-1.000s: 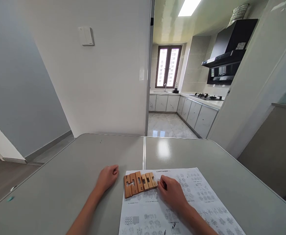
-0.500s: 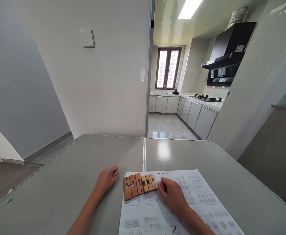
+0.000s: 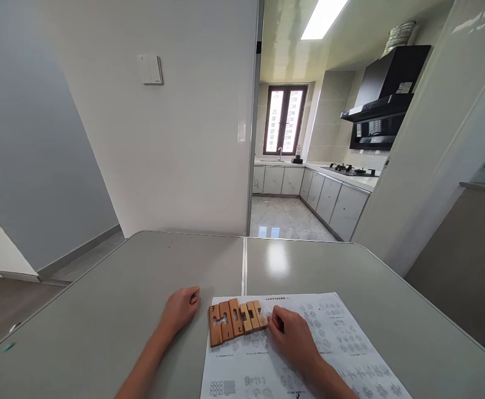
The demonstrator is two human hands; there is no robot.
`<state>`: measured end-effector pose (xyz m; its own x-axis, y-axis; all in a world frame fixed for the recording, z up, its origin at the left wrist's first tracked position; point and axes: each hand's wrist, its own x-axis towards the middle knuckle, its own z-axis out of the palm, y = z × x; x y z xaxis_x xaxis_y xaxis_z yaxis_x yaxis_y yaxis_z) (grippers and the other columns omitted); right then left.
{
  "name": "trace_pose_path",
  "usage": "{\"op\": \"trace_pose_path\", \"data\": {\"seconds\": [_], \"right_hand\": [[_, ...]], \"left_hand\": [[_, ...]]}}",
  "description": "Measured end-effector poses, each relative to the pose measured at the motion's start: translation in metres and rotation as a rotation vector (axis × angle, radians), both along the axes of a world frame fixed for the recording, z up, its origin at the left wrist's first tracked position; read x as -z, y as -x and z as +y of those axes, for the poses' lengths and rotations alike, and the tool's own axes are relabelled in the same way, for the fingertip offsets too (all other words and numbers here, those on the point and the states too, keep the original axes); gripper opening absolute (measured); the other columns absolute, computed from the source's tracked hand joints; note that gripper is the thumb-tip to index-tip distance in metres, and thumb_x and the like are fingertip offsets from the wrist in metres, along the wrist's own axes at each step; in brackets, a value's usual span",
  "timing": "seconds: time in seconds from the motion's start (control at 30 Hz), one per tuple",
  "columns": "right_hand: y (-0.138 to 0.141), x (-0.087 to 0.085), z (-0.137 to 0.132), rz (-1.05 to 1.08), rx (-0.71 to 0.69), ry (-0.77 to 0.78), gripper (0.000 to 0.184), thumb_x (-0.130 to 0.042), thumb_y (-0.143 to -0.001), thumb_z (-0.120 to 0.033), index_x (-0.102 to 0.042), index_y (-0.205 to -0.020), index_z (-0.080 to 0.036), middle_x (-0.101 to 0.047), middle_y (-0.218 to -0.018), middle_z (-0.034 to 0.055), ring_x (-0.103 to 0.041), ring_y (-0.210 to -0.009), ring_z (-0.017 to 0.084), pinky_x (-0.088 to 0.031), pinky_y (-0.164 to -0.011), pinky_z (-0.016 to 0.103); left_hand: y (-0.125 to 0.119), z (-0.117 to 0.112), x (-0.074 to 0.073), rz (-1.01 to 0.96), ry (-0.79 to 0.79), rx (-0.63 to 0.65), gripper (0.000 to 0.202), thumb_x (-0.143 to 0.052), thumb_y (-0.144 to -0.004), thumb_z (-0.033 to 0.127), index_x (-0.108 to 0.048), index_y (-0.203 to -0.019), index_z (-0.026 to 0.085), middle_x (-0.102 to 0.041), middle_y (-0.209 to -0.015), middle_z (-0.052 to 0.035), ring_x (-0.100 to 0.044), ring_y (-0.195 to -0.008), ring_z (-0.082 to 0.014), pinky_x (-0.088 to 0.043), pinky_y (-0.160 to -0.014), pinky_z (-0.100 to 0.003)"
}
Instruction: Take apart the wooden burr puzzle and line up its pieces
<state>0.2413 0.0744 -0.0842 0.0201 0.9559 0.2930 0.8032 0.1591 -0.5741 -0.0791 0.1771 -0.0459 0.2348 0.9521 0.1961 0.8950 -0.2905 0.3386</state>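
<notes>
A row of notched wooden puzzle pieces lies side by side on a printed paper sheet point(image 3: 325, 354). Three reddish-brown pieces point(image 3: 227, 331) with handwritten numbers are on the left of the row, and smaller, paler pieces point(image 3: 248, 324) continue it to the right. My left hand point(image 3: 180, 308) rests on the bare table left of the sheet, curled into a loose fist and apart from the pieces. On the sheet lies my right hand point(image 3: 291, 331), also in a loose fist, close beside the right end of the row. Neither fist shows anything inside.
The grey table point(image 3: 113, 310) has a pale seam point(image 3: 244, 266) down its middle. A small green object point(image 3: 8, 347) lies near its left edge. Past the far edge stand a white wall with a light switch point(image 3: 150, 70) and an opening to a kitchen with a hood and hob point(image 3: 348, 169).
The whole view has tipped up slightly, so the table and pieces sit a little lower in the picture. Both hands and the row of pieces keep the same places.
</notes>
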Motion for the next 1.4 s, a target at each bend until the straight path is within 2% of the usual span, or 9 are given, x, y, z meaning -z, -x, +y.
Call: {"op": "trace_pose_path", "data": {"seconds": [0.23, 0.5, 1.4], "right_hand": [[0.0009, -0.0028, -0.0012, 0.020, -0.003, 0.024, 0.032, -0.046, -0.092, -0.029, -0.028, -0.066, -0.023, -0.049, -0.059, -0.0041, -0.042, -0.055, 0.013, -0.030, -0.056, 0.024], [0.0012, 0.0034, 0.0008, 0.013, -0.002, -0.024, 0.032, -0.048, -0.090, -0.028, -0.029, -0.065, -0.023, -0.051, -0.058, -0.0036, -0.044, -0.054, 0.013, -0.030, -0.056, 0.025], [0.0043, 0.0017, -0.0004, 0.006, 0.013, -0.020, 0.031, -0.048, -0.088, -0.025, -0.028, -0.065, -0.024, -0.053, -0.058, -0.0034, -0.044, -0.054, 0.014, -0.031, -0.053, 0.025]], "left_hand": [[0.0021, 0.0004, 0.0015, 0.003, -0.002, 0.003, 0.023, -0.043, -0.076, 0.016, -0.024, -0.065, 0.023, -0.028, -0.056, 0.0057, -0.021, -0.057, -0.0147, -0.018, -0.058, -0.028], [0.0041, 0.0028, 0.0057, 0.007, 0.007, -0.001, 0.023, -0.044, -0.074, 0.014, -0.025, -0.065, 0.023, -0.028, -0.057, 0.0057, -0.020, -0.057, -0.0148, -0.017, -0.058, -0.029], [0.0012, -0.0040, -0.0035, 0.003, 0.036, 0.002, 0.024, -0.046, -0.073, 0.012, -0.027, -0.062, 0.023, -0.028, -0.057, 0.0057, -0.021, -0.058, -0.0153, -0.016, -0.058, -0.030]]}}
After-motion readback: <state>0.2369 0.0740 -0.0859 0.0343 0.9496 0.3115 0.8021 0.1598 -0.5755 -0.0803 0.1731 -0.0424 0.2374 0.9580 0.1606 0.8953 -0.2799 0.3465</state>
